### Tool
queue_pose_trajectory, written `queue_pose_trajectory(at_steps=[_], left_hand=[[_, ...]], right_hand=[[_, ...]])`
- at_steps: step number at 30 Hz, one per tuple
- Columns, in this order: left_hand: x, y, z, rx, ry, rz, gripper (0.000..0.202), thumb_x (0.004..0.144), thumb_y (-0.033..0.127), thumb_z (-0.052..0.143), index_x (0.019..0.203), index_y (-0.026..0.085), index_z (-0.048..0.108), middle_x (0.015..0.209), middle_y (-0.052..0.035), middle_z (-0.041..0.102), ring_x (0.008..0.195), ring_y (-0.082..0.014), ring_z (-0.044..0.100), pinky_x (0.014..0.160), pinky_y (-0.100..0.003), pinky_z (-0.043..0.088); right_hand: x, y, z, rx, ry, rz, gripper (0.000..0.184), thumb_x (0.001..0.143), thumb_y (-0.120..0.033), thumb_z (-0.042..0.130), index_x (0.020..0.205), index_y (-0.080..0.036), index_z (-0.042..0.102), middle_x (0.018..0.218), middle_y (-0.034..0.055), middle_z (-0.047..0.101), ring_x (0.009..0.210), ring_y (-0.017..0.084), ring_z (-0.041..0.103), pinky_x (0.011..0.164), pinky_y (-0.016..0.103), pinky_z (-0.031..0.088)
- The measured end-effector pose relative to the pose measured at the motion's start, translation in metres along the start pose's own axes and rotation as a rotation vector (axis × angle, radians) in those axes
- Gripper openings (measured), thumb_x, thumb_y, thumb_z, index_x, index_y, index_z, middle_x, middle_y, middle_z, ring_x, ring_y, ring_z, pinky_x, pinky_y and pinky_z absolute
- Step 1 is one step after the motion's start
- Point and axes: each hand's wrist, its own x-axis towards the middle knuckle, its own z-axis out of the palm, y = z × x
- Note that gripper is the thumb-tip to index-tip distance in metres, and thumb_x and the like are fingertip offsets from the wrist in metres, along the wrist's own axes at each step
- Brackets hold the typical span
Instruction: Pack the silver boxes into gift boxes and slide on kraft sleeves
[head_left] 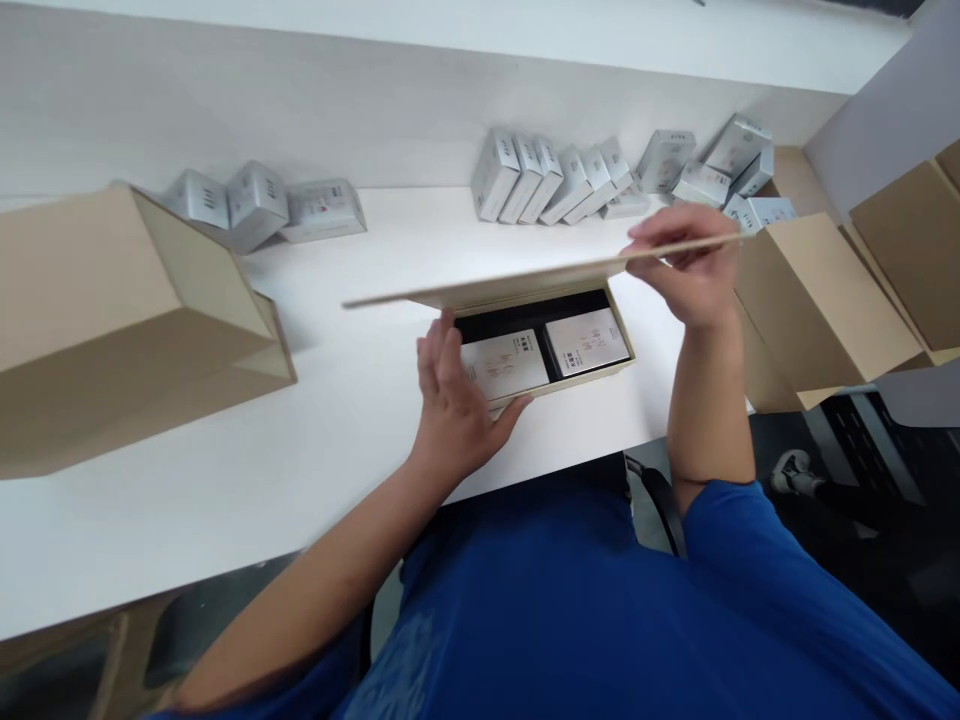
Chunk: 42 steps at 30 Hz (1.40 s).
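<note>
A long cream gift box with a black insert lies in front of me on the white table. Two small white cartons with printed lettering sit side by side in the insert. Its lid is raised, seen nearly edge-on above the far side. My right hand pinches the lid's right end between thumb and fingers. Around the box's left end wraps my left hand, thumb along the front wall and fingers at the left edge. Part of the left carton is hidden behind those fingers.
Several silver-white cartons stand in a row against the back wall, others in a pile at right. Three more lie at back left, beside a large cardboard box. Open cardboard boxes flank the right side.
</note>
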Motion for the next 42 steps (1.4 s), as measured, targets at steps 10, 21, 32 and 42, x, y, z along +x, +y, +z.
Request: queue_pose_trajectory(at_steps=[10,21,32,42], left_hand=[[-0.047,-0.063,-0.019,-0.169,-0.027,-0.302,0.125,0.084,0.065,0.083,0.168,0.032,-0.003,0.172,-0.0268,0.024,0.16,-0.0466,0.038,0.127,-0.074,0.039],[0.007,-0.007,-0.039,0.005,-0.177,0.095,0.052,0.097,0.058,0.07,0.141,0.032,0.06,0.15,-0.0116,0.062,0.152,-0.0409,0.048,0.135,-0.067,0.024],[0.1,0.023,0.008,-0.243,-0.712,0.218,0.106,0.082,0.067,0.079,0.166,0.019,0.036,0.167,-0.0175,0.051,0.151,-0.043,0.05,0.124,-0.052,0.045],[0.104,0.018,0.011,-0.237,-0.756,0.241,0.081,0.075,0.056,0.084,0.14,0.016,0.059,0.148,-0.0198,0.065,0.131,-0.0415,0.063,0.109,-0.052,0.052]], right_hand=[[-0.035,-0.047,-0.02,0.124,-0.366,-0.055,0.035,0.091,-0.038,0.088,0.124,-0.044,0.083,0.103,0.0,0.083,0.087,0.016,0.079,0.074,0.034,0.065],[-0.042,-0.045,-0.018,0.029,-0.208,-0.049,0.026,0.09,-0.046,0.088,0.116,-0.05,0.084,0.094,-0.0015,0.081,0.082,0.02,0.076,0.083,0.045,0.069],[-0.042,-0.044,-0.01,0.032,-0.131,-0.043,0.021,0.09,-0.047,0.088,0.111,-0.048,0.086,0.089,-0.0027,0.081,0.079,0.016,0.075,0.077,0.037,0.067],[-0.043,-0.03,-0.005,0.047,-0.082,-0.013,0.021,0.086,-0.05,0.091,0.107,-0.045,0.087,0.087,-0.0016,0.079,0.08,0.017,0.075,0.077,0.038,0.066]])
